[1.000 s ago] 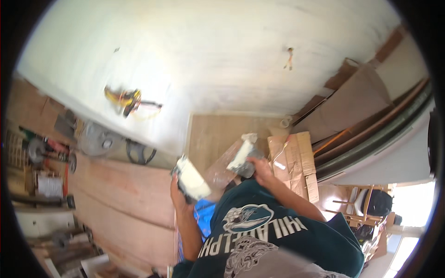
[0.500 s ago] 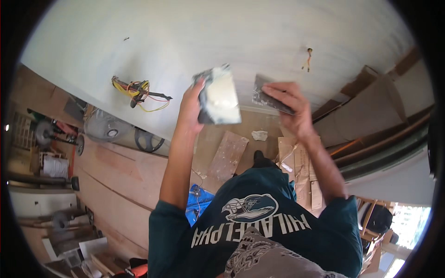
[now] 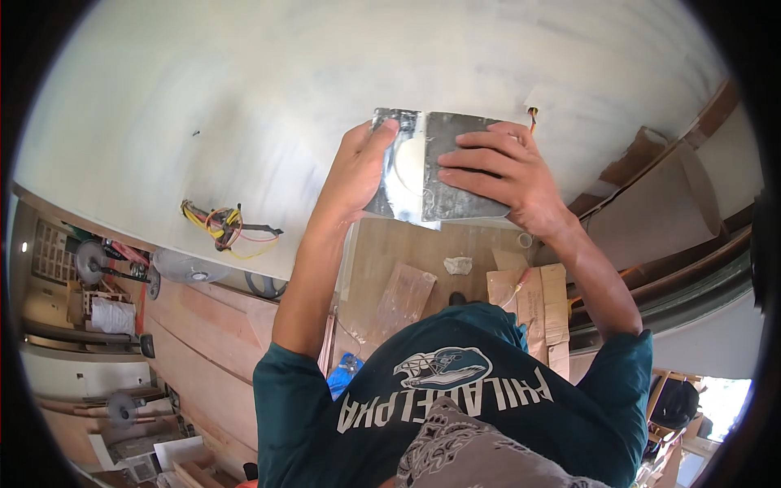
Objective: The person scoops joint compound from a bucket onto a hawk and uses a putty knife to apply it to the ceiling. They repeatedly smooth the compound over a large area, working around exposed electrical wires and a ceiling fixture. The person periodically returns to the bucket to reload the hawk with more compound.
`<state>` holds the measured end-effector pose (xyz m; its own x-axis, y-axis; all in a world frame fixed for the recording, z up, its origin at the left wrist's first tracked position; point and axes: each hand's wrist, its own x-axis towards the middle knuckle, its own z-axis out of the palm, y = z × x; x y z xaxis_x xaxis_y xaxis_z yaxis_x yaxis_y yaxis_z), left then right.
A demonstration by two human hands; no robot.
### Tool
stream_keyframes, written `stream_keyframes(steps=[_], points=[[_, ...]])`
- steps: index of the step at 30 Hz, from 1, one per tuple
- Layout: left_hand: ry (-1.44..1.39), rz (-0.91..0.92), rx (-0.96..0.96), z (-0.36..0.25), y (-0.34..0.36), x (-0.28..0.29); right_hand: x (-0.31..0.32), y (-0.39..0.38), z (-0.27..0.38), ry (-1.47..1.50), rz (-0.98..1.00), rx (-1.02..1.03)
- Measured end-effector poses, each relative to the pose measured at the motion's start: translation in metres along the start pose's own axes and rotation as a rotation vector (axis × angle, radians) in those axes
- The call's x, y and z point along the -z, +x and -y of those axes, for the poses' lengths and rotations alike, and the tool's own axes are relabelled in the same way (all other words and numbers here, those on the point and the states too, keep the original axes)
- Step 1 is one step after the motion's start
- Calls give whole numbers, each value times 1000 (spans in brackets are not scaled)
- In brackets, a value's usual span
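My left hand [image 3: 356, 169] grips a flat plate [image 3: 399, 207] smeared with putty, its thumb over the near face. A mound of cream-white putty [image 3: 410, 163] sits on that plate. My right hand [image 3: 506, 172] is closed on a wide grey putty knife [image 3: 460, 199], fingers spread across its blade. The knife's left edge lies against the putty and overlaps the plate, hiding its right part. Both tools are held up in front of the pale, streaky wall [image 3: 268, 98].
Yellow and red wires [image 3: 224, 226] stick out of the wall at left, and shorter wires [image 3: 533, 120] at right. Below lie a brown board [image 3: 405, 293], a crumpled white scrap [image 3: 458, 265] and flattened cardboard [image 3: 533, 301]. Rolled sheeting [image 3: 663, 199] leans at right; a fan [image 3: 183, 267] stands at left.
The putty knife has moved left onto the plate, and the two hands have come together. The plate has shifted slightly right. The view has shifted a little along the wall.
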<state>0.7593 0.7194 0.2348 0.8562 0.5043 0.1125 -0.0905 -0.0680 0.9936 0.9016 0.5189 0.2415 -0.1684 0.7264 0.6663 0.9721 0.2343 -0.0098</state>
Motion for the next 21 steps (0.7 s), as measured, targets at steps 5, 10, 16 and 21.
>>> stream_keyframes(steps=[5,10,16,21], points=[[85,-2,30,-1,33,-8,-6,-15,-40,1,32,-12],[0,-203,-43,-8,64,-7,-51,-61,-85,657,-210,-639],[-407,-371,182,79,54,20,-77,-83,-176,1393,-552,-1368],[-621,-461,328,149,9,6,-21,-28,-265,-121,-178,-799]])
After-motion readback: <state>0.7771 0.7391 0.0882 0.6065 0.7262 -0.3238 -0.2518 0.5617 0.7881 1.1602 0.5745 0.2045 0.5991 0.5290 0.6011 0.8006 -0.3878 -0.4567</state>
